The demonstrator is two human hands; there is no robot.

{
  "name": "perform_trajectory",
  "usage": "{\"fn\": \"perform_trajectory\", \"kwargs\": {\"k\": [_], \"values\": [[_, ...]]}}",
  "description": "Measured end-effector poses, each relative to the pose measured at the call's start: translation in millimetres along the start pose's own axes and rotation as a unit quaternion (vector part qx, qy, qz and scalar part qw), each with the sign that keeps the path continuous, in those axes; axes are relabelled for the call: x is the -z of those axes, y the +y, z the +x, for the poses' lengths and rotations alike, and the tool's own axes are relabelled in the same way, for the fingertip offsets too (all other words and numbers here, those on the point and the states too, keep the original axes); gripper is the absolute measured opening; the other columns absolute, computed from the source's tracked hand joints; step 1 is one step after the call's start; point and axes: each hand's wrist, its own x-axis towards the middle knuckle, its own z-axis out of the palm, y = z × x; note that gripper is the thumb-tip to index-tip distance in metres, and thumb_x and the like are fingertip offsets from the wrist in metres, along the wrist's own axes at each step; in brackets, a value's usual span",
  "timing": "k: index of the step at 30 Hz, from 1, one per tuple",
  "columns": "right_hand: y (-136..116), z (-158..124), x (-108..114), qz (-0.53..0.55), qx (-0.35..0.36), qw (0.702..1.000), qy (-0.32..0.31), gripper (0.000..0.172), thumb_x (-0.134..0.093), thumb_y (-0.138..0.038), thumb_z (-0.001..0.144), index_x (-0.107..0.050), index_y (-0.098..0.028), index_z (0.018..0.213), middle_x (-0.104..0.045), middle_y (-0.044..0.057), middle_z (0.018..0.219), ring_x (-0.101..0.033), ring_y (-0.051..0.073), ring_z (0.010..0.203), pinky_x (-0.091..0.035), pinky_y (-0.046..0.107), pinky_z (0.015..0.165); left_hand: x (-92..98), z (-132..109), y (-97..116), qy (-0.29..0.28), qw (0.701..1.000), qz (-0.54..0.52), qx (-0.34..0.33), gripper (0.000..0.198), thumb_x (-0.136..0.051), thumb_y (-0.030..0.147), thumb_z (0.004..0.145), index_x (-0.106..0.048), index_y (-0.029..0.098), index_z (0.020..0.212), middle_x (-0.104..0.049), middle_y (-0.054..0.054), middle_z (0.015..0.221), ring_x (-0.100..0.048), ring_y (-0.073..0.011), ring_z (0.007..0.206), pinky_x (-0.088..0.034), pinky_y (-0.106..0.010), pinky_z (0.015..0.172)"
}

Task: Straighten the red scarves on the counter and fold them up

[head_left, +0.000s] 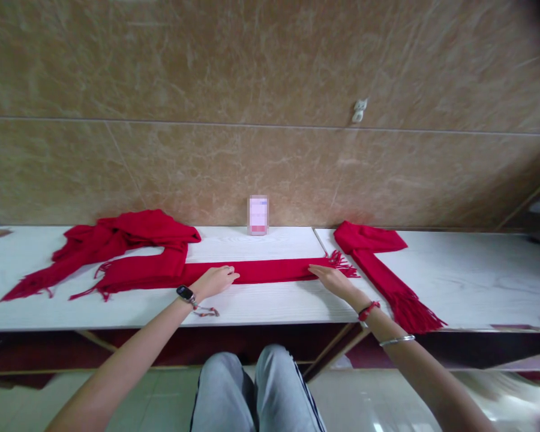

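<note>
A long red scarf (pixel 270 271) lies in a flat, narrow strip along the white table, its fringe at the right end. My left hand (pixel 216 281) rests on the strip left of its middle, fingers slightly bent and pressed down on the cloth. Near the fringed end, my right hand (pixel 333 281) touches the same scarf with fingers stretched out flat. Left of my left hand the red cloth is bunched in a loose pile (pixel 139 231), with tassels hanging towards the left. How the layers join there is hard to make out.
Another red fringed scarf (pixel 378 273) lies bent on the right, its fringe by the front edge. A phone (pixel 258 215) with a blurred screen leans on the marble wall (pixel 270 168) behind the white table (pixel 477 276). A socket (pixel 359 110) is on the wall.
</note>
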Motion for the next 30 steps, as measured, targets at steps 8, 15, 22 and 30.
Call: {"fn": "perform_trajectory", "kwargs": {"k": [8, 15, 22, 30], "values": [[2, -17, 4, 0.064, 0.011, 0.998, -0.027, 0.041, -0.039, -0.002, 0.080, -0.058, -0.012, 0.115, -0.059, 0.012, 0.117, -0.054, 0.021, 0.110, -0.046, 0.035, 0.093, -10.7, -8, -1, 0.012, 0.998, -0.055, -0.037, 0.021, -0.045, 0.007, 0.083, -0.056, 0.018, 0.098, -0.054, -0.005, 0.091, -0.051, -0.0168, 0.086, -0.042, -0.026, 0.076], [14, -20, -2, 0.186, -0.027, 0.982, -0.037, 0.036, -0.038, -0.011, 0.086, -0.060, -0.018, 0.113, -0.059, 0.009, 0.118, -0.049, 0.021, 0.115, -0.042, 0.040, 0.097, -3.5, -6, 5, 0.012, 0.998, -0.057, -0.034, 0.014, -0.045, 0.006, 0.083, -0.054, 0.015, 0.088, -0.053, -0.006, 0.090, -0.049, -0.0184, 0.086, -0.041, -0.029, 0.080], [19, -18, -4, 0.225, -0.017, 0.973, -0.053, 0.036, -0.039, -0.011, 0.084, -0.063, -0.019, 0.109, -0.060, 0.007, 0.118, -0.048, 0.021, 0.117, -0.037, 0.042, 0.101, -3.1, -8, 9, 0.000, 0.999, -0.041, -0.019, 0.015, -0.045, 0.005, 0.080, -0.053, 0.016, 0.088, -0.054, -0.008, 0.093, -0.049, -0.0199, 0.088, -0.041, -0.031, 0.078], [-6, -10, 3, 0.145, -0.010, 0.989, 0.002, 0.037, -0.043, -0.007, 0.076, -0.066, -0.019, 0.104, -0.059, 0.009, 0.119, -0.044, 0.024, 0.120, -0.033, 0.048, 0.102, 13.4, 23, 26, 0.035, 0.998, -0.049, 0.007, 0.018, -0.040, 0.015, 0.086, -0.057, 0.016, 0.092, -0.058, -0.007, 0.096, -0.053, -0.0193, 0.092, -0.041, -0.033, 0.084]]}}
